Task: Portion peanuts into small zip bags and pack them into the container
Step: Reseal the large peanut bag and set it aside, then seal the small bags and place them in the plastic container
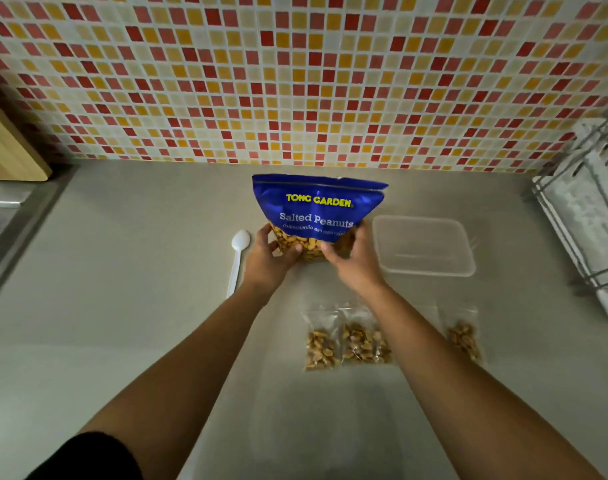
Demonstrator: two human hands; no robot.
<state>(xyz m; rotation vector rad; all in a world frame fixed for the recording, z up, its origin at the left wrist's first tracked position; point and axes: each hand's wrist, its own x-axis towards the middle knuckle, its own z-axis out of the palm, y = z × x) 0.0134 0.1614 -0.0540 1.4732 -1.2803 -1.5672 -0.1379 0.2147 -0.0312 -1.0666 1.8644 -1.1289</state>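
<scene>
Standing upright on the grey countertop (122, 306): blue Tong Garden Salted Peanuts pouch (318, 209), peanuts showing through its clear lower window. Left hand (271, 252) and right hand (351, 258) both curl round its base, one each side. Clear rectangular plastic container (423, 245) just right of pouch; white plastic spoon (238, 258) just left. Three small zip bags (321, 344) holding peanuts lie flat nearer the person.

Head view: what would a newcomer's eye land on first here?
The blue peanut bag is held upright mid-counter, gripped low by the left hand and right hand. Behind it rises a red-and-orange mosaic wall. Nearer the camera lie small zip bags of peanuts, with a clear container to the bag's right.
</scene>
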